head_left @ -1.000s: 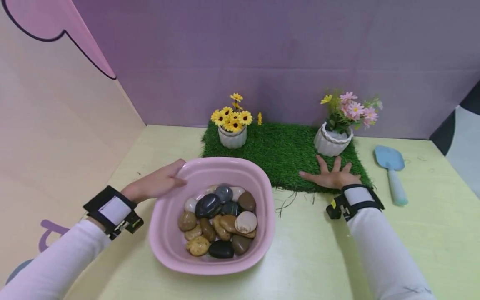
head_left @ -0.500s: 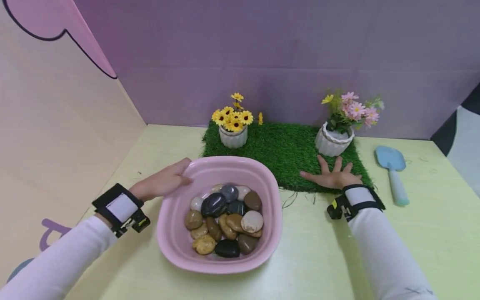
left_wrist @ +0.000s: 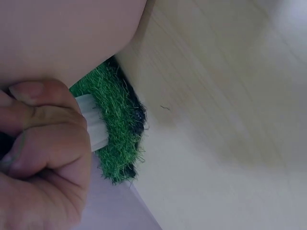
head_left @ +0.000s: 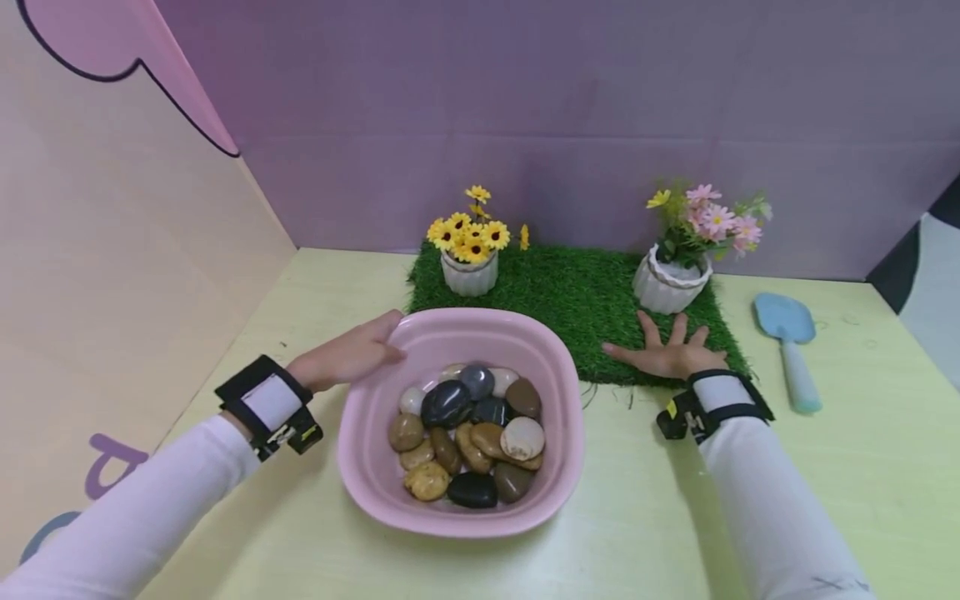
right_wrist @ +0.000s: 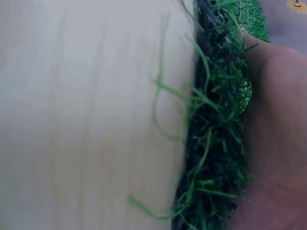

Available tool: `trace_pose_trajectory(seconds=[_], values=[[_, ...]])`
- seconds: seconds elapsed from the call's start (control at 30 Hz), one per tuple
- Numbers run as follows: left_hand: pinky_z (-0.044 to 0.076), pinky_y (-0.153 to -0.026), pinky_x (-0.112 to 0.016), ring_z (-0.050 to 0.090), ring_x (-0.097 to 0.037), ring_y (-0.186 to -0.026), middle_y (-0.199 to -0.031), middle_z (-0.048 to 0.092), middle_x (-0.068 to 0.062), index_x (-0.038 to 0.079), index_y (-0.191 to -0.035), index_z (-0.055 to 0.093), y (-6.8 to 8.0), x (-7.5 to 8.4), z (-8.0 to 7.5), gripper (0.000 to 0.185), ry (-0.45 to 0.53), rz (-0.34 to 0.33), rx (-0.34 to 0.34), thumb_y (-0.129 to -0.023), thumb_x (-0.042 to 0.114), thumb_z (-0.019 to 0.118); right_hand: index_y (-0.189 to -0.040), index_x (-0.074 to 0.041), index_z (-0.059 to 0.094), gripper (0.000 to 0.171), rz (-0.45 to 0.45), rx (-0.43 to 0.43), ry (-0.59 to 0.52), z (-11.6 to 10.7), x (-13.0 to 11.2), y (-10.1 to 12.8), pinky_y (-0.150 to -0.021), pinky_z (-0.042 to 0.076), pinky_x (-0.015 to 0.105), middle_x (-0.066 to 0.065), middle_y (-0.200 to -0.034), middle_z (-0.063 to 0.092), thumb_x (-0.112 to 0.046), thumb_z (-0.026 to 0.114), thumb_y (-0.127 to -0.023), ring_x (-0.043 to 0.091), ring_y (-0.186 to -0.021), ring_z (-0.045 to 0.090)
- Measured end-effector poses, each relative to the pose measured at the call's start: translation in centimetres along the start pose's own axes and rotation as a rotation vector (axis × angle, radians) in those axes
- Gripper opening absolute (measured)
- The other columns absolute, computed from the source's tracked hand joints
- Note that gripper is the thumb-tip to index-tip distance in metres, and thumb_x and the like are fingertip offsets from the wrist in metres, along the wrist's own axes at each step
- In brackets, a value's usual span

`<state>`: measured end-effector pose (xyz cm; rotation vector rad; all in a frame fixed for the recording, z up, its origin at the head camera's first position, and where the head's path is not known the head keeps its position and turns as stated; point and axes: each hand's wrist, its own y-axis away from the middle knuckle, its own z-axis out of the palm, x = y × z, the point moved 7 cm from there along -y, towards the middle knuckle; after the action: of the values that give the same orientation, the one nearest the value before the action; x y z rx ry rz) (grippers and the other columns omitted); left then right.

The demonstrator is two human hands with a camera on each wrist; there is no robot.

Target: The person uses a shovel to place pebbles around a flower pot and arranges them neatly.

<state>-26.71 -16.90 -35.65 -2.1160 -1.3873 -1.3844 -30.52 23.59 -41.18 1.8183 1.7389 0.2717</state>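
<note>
My left hand (head_left: 352,353) grips the upper left rim of a pink basin (head_left: 573,417); the left wrist view shows the fingers (left_wrist: 53,143) curled at its edge. Inside the basin lie several smooth stones, among them a black stone (head_left: 472,490), a dark grey stone (head_left: 446,403) and a whitish stone (head_left: 522,438). My right hand (head_left: 671,358) rests with spread fingers on the front right part of a green artificial grass mat (head_left: 585,292). Just beyond its fingertips stands a white pot (head_left: 670,283) with pink flowers (head_left: 716,221).
A second white pot (head_left: 470,273) with yellow flowers (head_left: 472,237) stands on the mat's left part. To the right, a blue toy shovel (head_left: 787,333) lies on the pale table (head_left: 637,517). A purple wall (head_left: 562,100) rises behind, and a cream panel (head_left: 135,250) borders the left.
The basin has slid to the right and slightly away, with my left hand on its rim. My right hand stays in place on the mat.
</note>
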Motion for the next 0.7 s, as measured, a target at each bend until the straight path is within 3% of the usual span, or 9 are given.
trace_pose_trajectory(seconds=[0.3, 0.7], values=[[0.061, -0.066, -0.04, 0.073, -0.024, -0.073, -0.119, 0.063, -0.026, 0.004, -0.146, 0.028, -0.7, 0.5, 0.4, 0.048, 0.004, -0.003, -0.006, -0.1, 0.009, 0.04, -0.159, -0.017, -0.001, 0.111, 0.01, -0.004, 0.012, 0.1, 0.2, 0.0, -0.094, -0.011, 0.086, 0.043, -0.151, -0.021, -0.089, 0.033, -0.081, 0.071, -0.13, -0.022], [0.06, -0.066, -0.038, 0.072, -0.021, -0.072, -0.117, 0.062, -0.024, 0.003, -0.131, 0.037, -1.6, 1.3, 0.8, 0.033, -0.021, -0.02, 0.002, -0.099, 0.01, 0.042, -0.159, -0.018, -0.004, 0.114, -0.003, 0.004, -0.018, 0.0, 0.1, 0.0, -0.094, -0.012, 0.086, 0.041, -0.151, -0.024, -0.091, 0.032, -0.079, 0.07, -0.13, -0.025]])
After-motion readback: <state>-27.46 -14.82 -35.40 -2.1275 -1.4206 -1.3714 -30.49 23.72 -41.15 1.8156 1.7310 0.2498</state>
